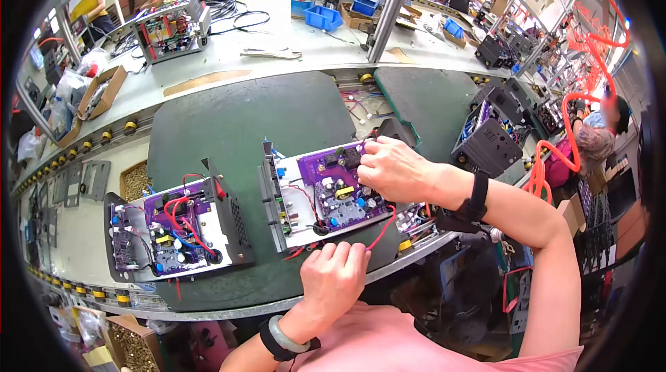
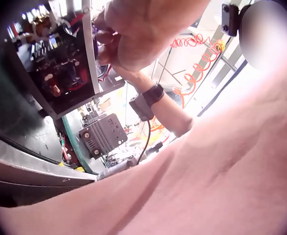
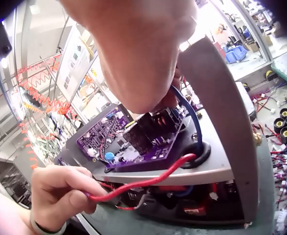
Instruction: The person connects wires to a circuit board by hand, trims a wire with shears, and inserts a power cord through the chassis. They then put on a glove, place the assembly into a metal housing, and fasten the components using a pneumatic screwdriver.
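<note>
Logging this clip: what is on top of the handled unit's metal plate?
A component-filled purple circuit board, and a black ring with a blue cable and a red cable through it. The right hand hides part of the board, so parts there cannot be seen.

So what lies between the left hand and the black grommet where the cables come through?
A length of red cable, pinched by the left hand and crossing in front of the metal edge to the black grommet. The right wrist view shows it.
</note>
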Tool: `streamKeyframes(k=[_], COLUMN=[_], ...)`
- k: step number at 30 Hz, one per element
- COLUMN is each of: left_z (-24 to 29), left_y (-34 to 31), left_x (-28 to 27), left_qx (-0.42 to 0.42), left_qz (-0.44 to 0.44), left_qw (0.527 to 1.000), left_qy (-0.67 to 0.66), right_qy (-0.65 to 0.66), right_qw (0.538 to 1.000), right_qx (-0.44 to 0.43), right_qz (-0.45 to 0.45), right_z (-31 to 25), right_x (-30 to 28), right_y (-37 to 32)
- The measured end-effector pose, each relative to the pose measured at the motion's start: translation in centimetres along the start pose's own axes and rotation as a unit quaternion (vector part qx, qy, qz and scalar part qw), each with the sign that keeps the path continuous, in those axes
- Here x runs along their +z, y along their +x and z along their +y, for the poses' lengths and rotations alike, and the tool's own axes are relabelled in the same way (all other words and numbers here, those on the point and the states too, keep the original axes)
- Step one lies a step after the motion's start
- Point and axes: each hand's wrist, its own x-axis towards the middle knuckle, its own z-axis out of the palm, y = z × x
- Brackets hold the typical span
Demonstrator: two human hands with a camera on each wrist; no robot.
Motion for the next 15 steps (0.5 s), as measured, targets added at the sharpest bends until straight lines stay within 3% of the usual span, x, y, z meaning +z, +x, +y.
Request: streamKeyframes(k=[3, 5, 6, 8, 11, 13, 15], left_z=[0.1, 0.1, 0.1, 0.2, 0.7, 0.9, 1.0], left_y=[0.4, 0.9, 1.3, 2.2, 3.9, 4.4, 4.7], left_x=[-0.8, -1.1, -1.2, -1.7, -1.9, -1.5, -1.1], left_qx=[0.007, 0.033, 0.046, 0.067, 0.109, 0.145, 0.110], left_qz=[0.006, 0.000, 0.004, 0.011, 0.044, 0.005, -0.001], left_qw=[1.000, 0.999, 0.999, 0.997, 0.992, 0.989, 0.993], left_qy=[0.014, 0.006, 0.010, 0.026, 0.040, 0.009, -0.035], right_qy=[-0.080, -0.055, -0.045, 0.088, 0.207, 0.180, 0.153], right_qw=[0.997, 0.997, 0.991, 0.984, 0.977, 0.983, 0.987], right_qx=[0.014, 0.048, 0.076, 0.053, -0.013, -0.003, 0.006], right_qz=[-0.015, 0.031, 0.098, 0.145, 0.043, 0.043, 0.044], right_z=[-0.8, -1.4, -2.3, -4.3, -6.0, -6.0, -5.7], right_x=[-0.8, -1.6, -2.3, -4.4, -3.3, -2.4, -1.5], right_y=[-0.2, -0.9, -1.4, -3.3, -6.0, -6.9, -7.5])
